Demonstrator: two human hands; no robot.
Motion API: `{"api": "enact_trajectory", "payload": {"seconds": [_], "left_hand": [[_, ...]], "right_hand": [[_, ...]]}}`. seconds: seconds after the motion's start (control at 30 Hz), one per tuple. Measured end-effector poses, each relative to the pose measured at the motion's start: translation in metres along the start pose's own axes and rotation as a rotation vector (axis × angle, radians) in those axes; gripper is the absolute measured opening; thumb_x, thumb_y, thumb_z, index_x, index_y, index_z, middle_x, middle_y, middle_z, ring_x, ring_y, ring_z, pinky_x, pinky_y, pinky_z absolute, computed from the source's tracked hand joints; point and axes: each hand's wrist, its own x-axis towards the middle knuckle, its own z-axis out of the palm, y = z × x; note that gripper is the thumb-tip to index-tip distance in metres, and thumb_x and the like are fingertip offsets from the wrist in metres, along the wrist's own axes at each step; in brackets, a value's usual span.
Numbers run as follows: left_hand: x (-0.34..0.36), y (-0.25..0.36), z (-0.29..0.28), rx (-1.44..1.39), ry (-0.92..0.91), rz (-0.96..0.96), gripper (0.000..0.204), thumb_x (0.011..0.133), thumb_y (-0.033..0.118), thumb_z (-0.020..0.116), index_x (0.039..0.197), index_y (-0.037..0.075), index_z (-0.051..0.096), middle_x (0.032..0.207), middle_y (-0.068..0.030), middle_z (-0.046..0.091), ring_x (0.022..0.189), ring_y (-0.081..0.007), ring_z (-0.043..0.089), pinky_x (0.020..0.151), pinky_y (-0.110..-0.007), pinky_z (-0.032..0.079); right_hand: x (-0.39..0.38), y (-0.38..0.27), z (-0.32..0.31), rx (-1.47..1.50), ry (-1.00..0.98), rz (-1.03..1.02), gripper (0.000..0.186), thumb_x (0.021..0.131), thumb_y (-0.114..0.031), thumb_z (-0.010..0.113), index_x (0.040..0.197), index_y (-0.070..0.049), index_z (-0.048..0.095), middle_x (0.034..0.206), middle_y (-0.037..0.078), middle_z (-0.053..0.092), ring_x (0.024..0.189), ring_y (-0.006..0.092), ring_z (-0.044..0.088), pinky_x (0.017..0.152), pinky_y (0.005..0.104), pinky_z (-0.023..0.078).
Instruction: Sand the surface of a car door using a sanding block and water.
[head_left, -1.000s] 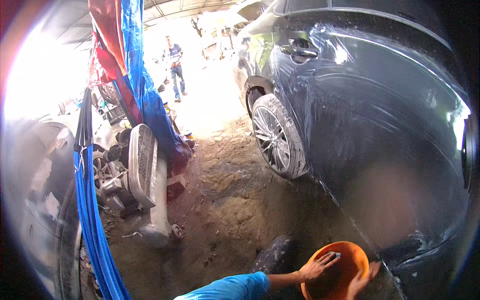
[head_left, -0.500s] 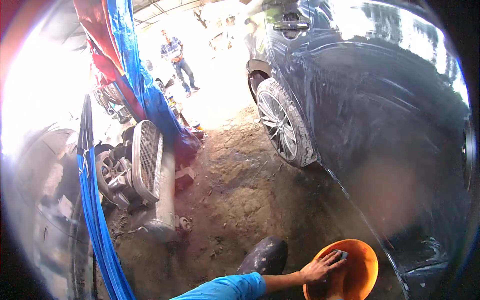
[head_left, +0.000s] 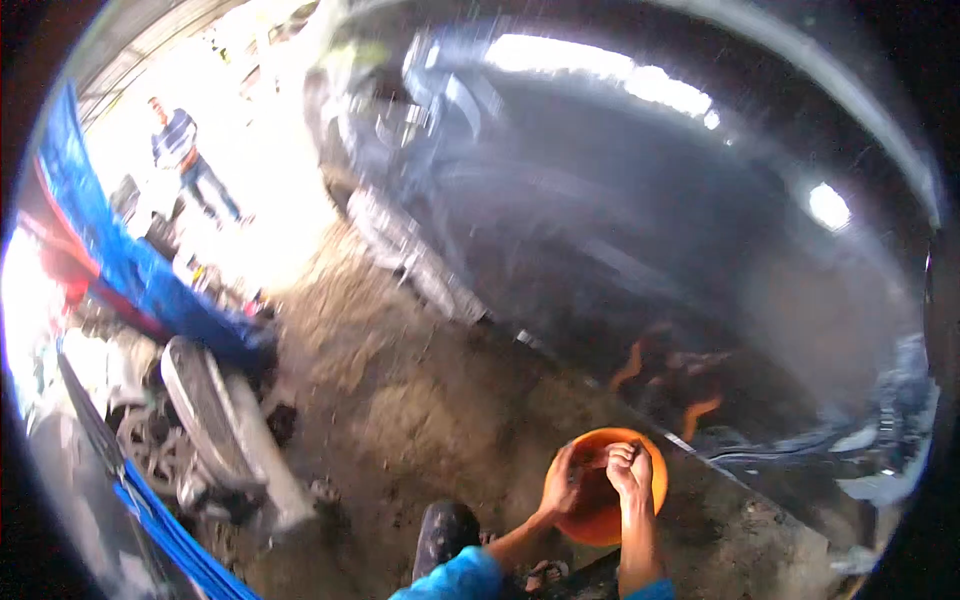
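Note:
An orange bucket (head_left: 590, 527) rests low beside the dark, glossy car door (head_left: 590, 200), whose surface has pale smears and dim orange reflections. My left hand (head_left: 563, 480) is at the inner left side of the bucket; its fingers are too blurred to judge. My right hand (head_left: 627, 470) is over the bucket's right part, fingers curled around a small dark object that I cannot make out. Both forearms come up from below in blue sleeves. A dark-clad knee (head_left: 445, 535) shows left of the bucket.
Dirt ground (head_left: 370, 400) runs beside the car's blurred wheel (head_left: 410, 255). On the left are metal car parts (head_left: 210, 410), a blue-and-red tarp (head_left: 140, 270) and a hanging blue cloth (head_left: 175, 540). A person (head_left: 180, 155) stands farther back.
The view has swung right and tilted, filling with door. My left hand has left the grey pad for the bucket's left side; my right hand has risen over the bucket, fingers curled.

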Motion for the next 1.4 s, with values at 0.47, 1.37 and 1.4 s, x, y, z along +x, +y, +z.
{"api": "enact_trajectory", "payload": {"seconds": [0.47, 1.37, 1.4], "left_hand": [[0.053, 0.360, -0.175, -0.320, 0.069, -0.230, 0.055, 0.104, 0.022, 0.046, 0.153, 0.003, 0.028, 0.158, -0.0149, 0.029, 0.147, -0.0257, 0.026, 0.120, -0.037, 0.020], [0.128, 0.566, -0.003, 0.070, 0.298, 0.126, 0.062, 0.097, 0.000, 0.046, 0.154, 0.002, 0.020, 0.157, -0.0225, 0.025, 0.145, -0.0370, 0.027, 0.119, -0.043, 0.022], [0.125, 0.567, 0.007, 0.069, 0.293, 0.164, 0.064, 0.096, -0.001, 0.047, 0.154, 0.002, 0.019, 0.157, -0.0224, 0.024, 0.145, -0.0375, 0.026, 0.120, -0.043, 0.021]], "right_hand": [[0.002, 0.323, 0.544, -3.663, -0.698, -1.549, 0.055, 0.098, -0.030, 0.049, 0.145, -0.004, 0.042, 0.157, 0.015, 0.032, 0.148, 0.0265, 0.023, 0.122, 0.0493, 0.011], [-0.284, 0.140, 0.552, -4.092, -0.964, -0.761, 0.073, 0.094, -0.042, 0.050, 0.153, -0.005, 0.029, 0.163, 0.007, 0.021, 0.151, 0.0235, 0.014, 0.123, 0.0490, 0.004], [-0.293, 0.135, 0.553, -4.078, -0.992, -0.759, 0.073, 0.094, -0.041, 0.052, 0.153, -0.005, 0.029, 0.162, 0.008, 0.022, 0.151, 0.0233, 0.015, 0.123, 0.0480, 0.006]]}}
